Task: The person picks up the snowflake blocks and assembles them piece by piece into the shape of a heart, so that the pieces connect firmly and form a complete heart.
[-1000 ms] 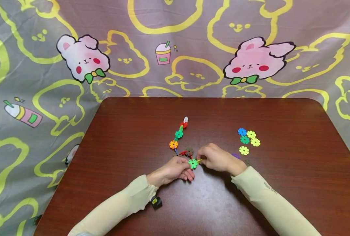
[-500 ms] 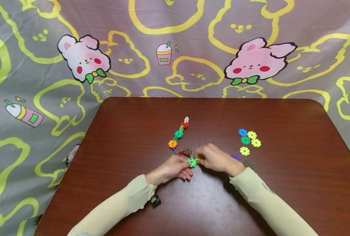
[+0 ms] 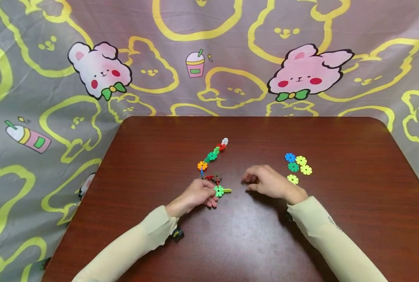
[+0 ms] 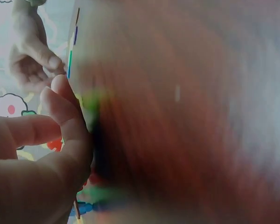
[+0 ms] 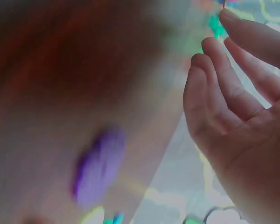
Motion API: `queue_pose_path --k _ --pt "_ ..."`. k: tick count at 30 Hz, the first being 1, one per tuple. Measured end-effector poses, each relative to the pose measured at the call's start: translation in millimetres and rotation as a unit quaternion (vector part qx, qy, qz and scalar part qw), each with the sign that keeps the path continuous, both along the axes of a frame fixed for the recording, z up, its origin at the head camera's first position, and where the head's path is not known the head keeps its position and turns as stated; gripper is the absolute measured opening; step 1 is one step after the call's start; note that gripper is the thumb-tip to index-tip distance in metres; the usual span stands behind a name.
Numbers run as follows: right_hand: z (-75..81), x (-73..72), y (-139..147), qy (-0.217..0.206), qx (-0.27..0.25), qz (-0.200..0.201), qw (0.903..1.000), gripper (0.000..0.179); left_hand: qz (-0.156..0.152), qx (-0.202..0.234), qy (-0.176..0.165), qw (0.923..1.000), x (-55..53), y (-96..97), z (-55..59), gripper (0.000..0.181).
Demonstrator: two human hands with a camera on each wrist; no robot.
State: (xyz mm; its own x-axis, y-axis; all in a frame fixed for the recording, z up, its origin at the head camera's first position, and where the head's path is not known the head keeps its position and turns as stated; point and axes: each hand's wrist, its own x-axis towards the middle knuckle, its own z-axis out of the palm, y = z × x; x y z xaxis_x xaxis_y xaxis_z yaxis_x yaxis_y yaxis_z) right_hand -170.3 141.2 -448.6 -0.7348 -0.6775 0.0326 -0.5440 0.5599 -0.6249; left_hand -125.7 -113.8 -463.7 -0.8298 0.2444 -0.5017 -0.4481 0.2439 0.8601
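In the head view my left hand [image 3: 194, 196] pinches a light green snowflake disc [image 3: 218, 191] between thumb and fingers. A yellow disc [image 3: 227, 190], seen edge-on, is joined to its right side. From the green disc a chain of slotted discs bends away through red and dark pieces, a blue disc [image 3: 202, 171], an orange disc [image 3: 202, 166] and green discs to a white disc [image 3: 225, 141] at the far end. To the right, my right hand [image 3: 271, 184] hovers apart from the chain, fingers loosely bent, holding nothing. The left wrist view is mostly blurred.
Loose discs lie on the brown table [image 3: 354, 156] to the right: a blue disc [image 3: 290, 157], a green disc [image 3: 293, 167] and several yellow ones. A purple disc [image 5: 100, 165] shows in the right wrist view. A patterned cloth [image 3: 230, 86] hangs behind the table.
My right hand has let go of the yellow disc and moved right. My left hand has shifted slightly left with the green disc, and the chain has swung with it.
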Motion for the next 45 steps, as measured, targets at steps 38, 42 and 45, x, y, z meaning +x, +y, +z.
queue_pose_path --k 38,42,45 --pt "4.3 -4.5 46.2 -0.049 0.083 -0.03 0.9949 0.031 -0.192 -0.445 0.222 0.8459 -21.6 -1.9 30.2 0.079" --pt "1.9 -3.0 33.8 -0.06 0.053 -0.039 0.996 0.027 -0.207 -0.45 0.227 0.8383 -24.6 2.9 33.3 0.075" --pt "-1.3 -1.4 23.1 -0.058 0.028 -0.044 0.997 0.023 -0.22 -0.458 0.23 0.8303 -26.8 7.5 36.6 0.074"
